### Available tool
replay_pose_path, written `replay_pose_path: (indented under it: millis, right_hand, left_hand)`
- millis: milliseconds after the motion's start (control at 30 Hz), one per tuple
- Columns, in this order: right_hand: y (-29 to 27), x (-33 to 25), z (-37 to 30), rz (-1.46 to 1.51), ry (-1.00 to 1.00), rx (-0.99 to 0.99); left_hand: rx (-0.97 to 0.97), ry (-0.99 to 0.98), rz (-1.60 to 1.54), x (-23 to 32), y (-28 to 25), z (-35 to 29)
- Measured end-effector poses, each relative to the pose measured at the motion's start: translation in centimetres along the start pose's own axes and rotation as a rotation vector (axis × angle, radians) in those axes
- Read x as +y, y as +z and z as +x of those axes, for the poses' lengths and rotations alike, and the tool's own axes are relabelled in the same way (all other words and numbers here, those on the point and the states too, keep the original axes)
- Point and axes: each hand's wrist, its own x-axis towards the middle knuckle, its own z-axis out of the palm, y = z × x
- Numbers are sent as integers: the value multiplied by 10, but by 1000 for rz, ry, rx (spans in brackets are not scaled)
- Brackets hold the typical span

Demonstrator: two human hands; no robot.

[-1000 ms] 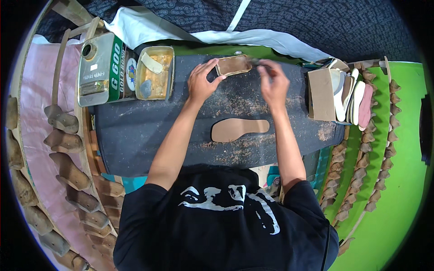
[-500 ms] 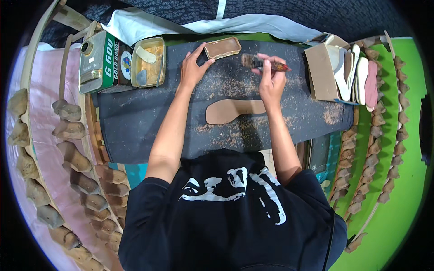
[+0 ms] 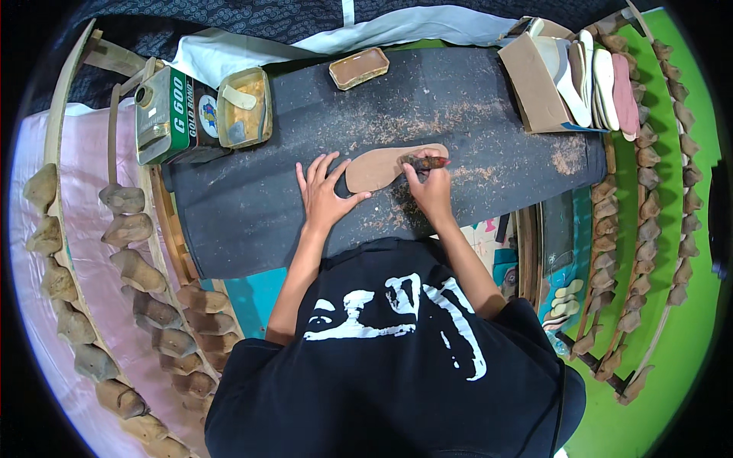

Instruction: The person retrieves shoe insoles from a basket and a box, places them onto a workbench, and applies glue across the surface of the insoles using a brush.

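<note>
A tan shoe sole (image 3: pixel 372 169) lies flat on the black table cover, its wide end to the left. In my right hand (image 3: pixel 431 188) is a brush (image 3: pixel 432 162) with a reddish handle tip, held over the narrower part of the sole. The bristles seem to meet the sole there, though my fingers partly cover them. My left hand (image 3: pixel 325 196) rests on the cover with its fingers spread, the thumb and fingertips beside the sole's wide end. Farther back stands a small rectangular tray (image 3: pixel 359 80) with a brown filling.
A green metal can (image 3: pixel 163 127) and a yellowish tub (image 3: pixel 259 126) with spatulas stand at the left. On the right, a cardboard box (image 3: pixel 527 91) holds several soles. Brown shavings (image 3: pixel 469 118) litter the table cover (image 3: pixel 259 221). Racks of wooden shoe lasts (image 3: pixel 145 271) flank both sides.
My right hand has brought the brush from near the tray down onto the sole. My left hand has left the tray and come down beside the sole. The view has shifted slightly.
</note>
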Motion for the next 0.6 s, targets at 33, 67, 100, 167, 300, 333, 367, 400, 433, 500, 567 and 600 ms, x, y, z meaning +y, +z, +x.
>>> replay_pose_path:
  millis: [33,67,100,167,300,333,367,400,433,500,567,600]
  right_hand:
    - [1,5,0,-112,-53,-21]
    - [1,5,-2,-224,-103,-44]
    - [1,5,-1,-226,-100,-44]
    - [-2,4,7,-139,-59,-12]
    - [-14,17,11,-121,24,37]
    - [-18,19,12,-148,60,56]
    - [-22,19,13,-150,66,96]
    - [-26,21,14,-152,66,93]
    - [-30,23,16,-147,54,129]
    - [-34,23,19,-174,33,143]
    - [-29,12,18,-198,29,121]
    - [-24,2,16,-222,29,103]
  left_hand:
    - [11,1,25,0,3,-1]
    - [20,0,49,0,4,-3]
    - [17,1,48,0,5,-4]
    - [45,22,68,-2,6,-1]
    - [53,-5,51,-2,5,-1]
    - [53,-8,50,-2,5,-1]
    - [55,-5,53,-1,5,-1]
    - [57,-3,56,-1,5,0]
    - [58,-7,55,-1,5,0]
    - [71,4,40,-3,7,-1]
    - [72,2,45,-3,7,-2]
    - [68,4,49,-3,7,-3]
